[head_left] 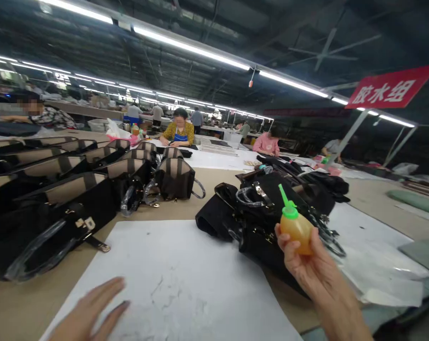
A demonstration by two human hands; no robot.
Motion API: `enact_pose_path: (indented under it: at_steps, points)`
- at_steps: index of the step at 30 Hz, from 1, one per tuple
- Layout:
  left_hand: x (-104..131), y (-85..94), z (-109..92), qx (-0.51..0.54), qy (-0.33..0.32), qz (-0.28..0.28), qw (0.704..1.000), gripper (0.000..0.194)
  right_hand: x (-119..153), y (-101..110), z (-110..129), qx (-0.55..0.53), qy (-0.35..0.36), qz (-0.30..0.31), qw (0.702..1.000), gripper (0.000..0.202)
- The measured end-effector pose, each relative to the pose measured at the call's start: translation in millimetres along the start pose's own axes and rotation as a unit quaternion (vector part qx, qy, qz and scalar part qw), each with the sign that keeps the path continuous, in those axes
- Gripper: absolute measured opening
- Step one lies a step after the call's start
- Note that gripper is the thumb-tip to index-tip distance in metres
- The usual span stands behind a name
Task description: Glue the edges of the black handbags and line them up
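Observation:
In my right hand is a squeeze bottle of amber liquid with a green cap and a slanted green nozzle pointing up. My fingers wrap round its body, raised in front of a pile of black handbags. My left hand holds nothing; its fingers are stretched and apart over the left side of a white sheet, slightly blurred. Whether it touches the sheet I cannot tell. Grey-black smears mark the sheet. A black handbag with a gold clasp and plastic-wrapped handles stands beyond my left hand.
Rows of black handbags stand upside down or on their sides at the left. Crumpled white paper lies to the right. Across the table, a person in yellow and a person in pink sit working. A red sign hangs overhead.

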State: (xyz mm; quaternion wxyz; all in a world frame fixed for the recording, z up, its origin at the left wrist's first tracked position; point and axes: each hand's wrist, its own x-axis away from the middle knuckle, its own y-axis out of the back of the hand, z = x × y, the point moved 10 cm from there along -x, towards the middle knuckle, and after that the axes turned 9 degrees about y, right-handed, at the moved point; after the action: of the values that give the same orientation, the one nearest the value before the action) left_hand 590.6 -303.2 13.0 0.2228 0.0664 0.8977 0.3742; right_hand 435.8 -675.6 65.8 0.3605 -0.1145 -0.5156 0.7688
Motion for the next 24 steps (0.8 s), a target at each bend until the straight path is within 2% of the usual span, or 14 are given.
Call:
enact_pose_path:
  at_steps: [2,4,6,7,9,11,12,14,17,21,24]
  points:
    - [-9,-65.3,-61,0.038,-0.013,0.124,0.992,0.033,-4,8,18,-0.011,0.006,0.001,1.000,0.040]
    - [-18,-131.2,-124,0.078,0.012,0.226,0.971,0.035,-7,16,37,-0.023,0.016,0.004,1.000,0.044]
    - [-30,-182.1,-174,0.123,0.047,0.260,0.957,0.047,-10,25,55,-0.036,0.030,0.009,0.999,0.054]
    - [-34,-203.4,-193,0.152,0.059,0.270,0.949,0.053,-11,30,63,-0.042,0.037,0.008,0.998,0.061]
    - [-35,-243.3,-216,0.211,0.084,0.315,0.921,0.047,-12,43,77,-0.050,0.051,-0.001,0.997,0.076]
    - [-31,-271.1,-226,0.286,0.107,0.367,0.879,0.035,-11,55,85,-0.047,0.060,-0.018,0.997,0.085]
    - [-29,-278.3,-230,0.322,0.115,0.383,0.858,0.031,-11,59,89,-0.044,0.064,-0.026,0.997,0.089]
    - [-33,-278.7,-235,0.372,0.126,0.381,0.837,0.027,-9,64,96,-0.038,0.075,-0.039,0.996,0.092]
    - [-56,-257.7,-250,0.371,0.131,0.344,0.852,0.022,-6,59,114,-0.044,0.098,-0.028,0.994,0.092]
    - [-95,-213.1,-292,0.359,0.138,0.330,0.862,0.020,-5,47,142,-0.084,0.127,0.054,0.987,0.084]
    - [-120,-164.4,-323,0.318,0.116,0.320,0.885,0.018,-13,56,149,-0.104,0.137,0.094,0.981,0.086]
